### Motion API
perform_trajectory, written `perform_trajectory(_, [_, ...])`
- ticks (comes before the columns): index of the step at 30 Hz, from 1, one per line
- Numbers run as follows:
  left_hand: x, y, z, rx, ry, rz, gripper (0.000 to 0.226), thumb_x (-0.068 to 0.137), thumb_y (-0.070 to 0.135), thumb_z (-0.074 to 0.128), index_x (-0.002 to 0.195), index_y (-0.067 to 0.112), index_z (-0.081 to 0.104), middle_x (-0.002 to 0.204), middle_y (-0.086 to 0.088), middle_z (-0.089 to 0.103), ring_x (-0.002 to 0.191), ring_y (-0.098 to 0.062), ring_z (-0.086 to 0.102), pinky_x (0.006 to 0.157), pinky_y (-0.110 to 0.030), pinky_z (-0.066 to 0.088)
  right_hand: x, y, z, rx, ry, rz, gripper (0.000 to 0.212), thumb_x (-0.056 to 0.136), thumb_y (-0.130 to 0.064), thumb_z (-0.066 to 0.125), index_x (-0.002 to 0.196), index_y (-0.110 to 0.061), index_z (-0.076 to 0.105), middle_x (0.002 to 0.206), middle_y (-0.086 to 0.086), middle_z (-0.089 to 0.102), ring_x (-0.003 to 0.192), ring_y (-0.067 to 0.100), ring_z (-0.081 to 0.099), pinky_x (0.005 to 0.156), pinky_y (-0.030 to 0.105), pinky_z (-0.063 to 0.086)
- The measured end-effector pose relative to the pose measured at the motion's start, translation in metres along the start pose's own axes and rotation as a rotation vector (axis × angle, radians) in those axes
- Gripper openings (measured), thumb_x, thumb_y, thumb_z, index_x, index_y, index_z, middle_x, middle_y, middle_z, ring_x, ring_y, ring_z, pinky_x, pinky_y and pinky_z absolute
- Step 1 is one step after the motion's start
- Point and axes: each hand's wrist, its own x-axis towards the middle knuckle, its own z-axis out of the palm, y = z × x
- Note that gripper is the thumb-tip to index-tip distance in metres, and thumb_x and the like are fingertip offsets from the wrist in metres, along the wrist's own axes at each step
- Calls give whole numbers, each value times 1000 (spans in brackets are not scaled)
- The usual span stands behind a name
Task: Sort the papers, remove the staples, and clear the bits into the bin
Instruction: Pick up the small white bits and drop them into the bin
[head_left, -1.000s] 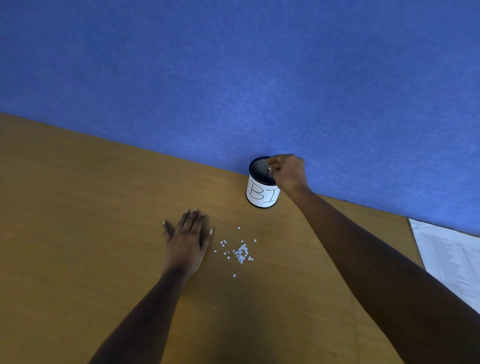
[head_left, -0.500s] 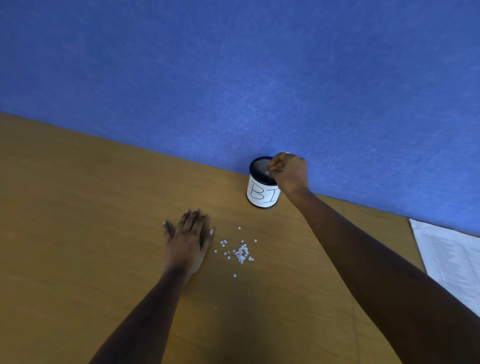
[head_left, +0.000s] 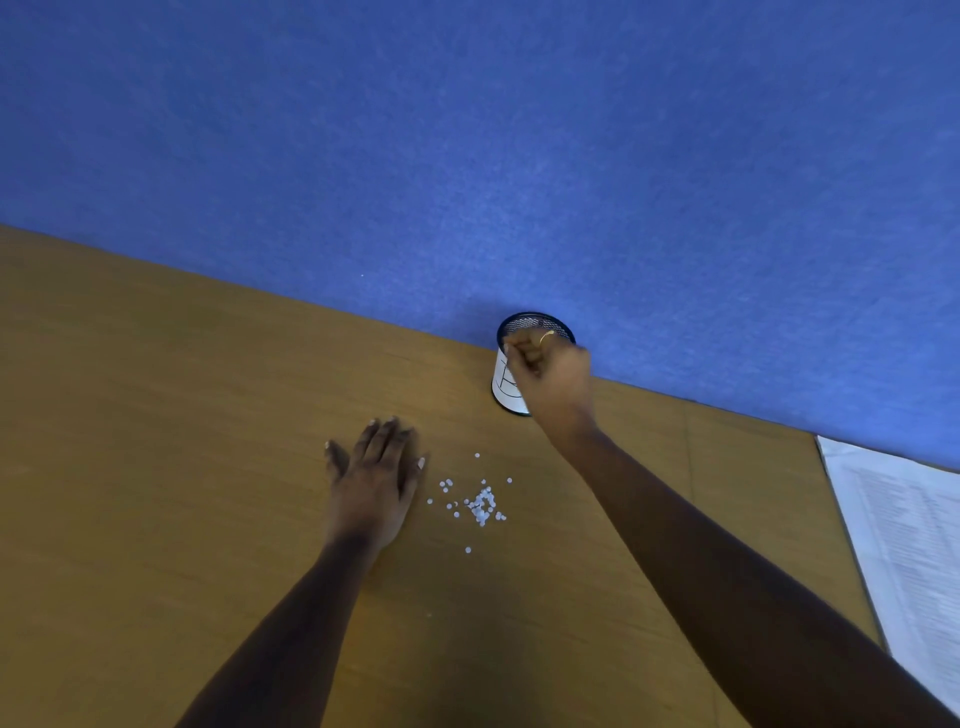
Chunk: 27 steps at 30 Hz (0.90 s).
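White bits lie beside flat left hand; right hand curls at bin, contents unclear.

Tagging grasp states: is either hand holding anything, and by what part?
Left hand lies flat on the brown wooden desk, holding nothing. Right hand, fingers bunched over the black mesh bin: any grip cannot be told.

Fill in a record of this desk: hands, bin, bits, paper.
Bin: black mesh cup with white paper label, against blue wall
Bits: small white paper dots, scattered on brown wooden table
Left hand: flat on table, beside the bits
Right hand: fingers curled over the bin's rim; contents hidden
Paper: white printed sheet, table's right edge
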Motion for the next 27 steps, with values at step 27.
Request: perform_trajectory(27, [-1, 2, -3, -1, 5, 10, 68, 83, 53, 19, 127, 16, 54, 138, -5, 50, 135, -21, 38, 104, -64, 20, -117, 53, 22, -53, -429, -37, 41, 70, -24, 75, 109, -11, 67, 113, 4, 61, 107, 3, 44, 93, 3, 30])
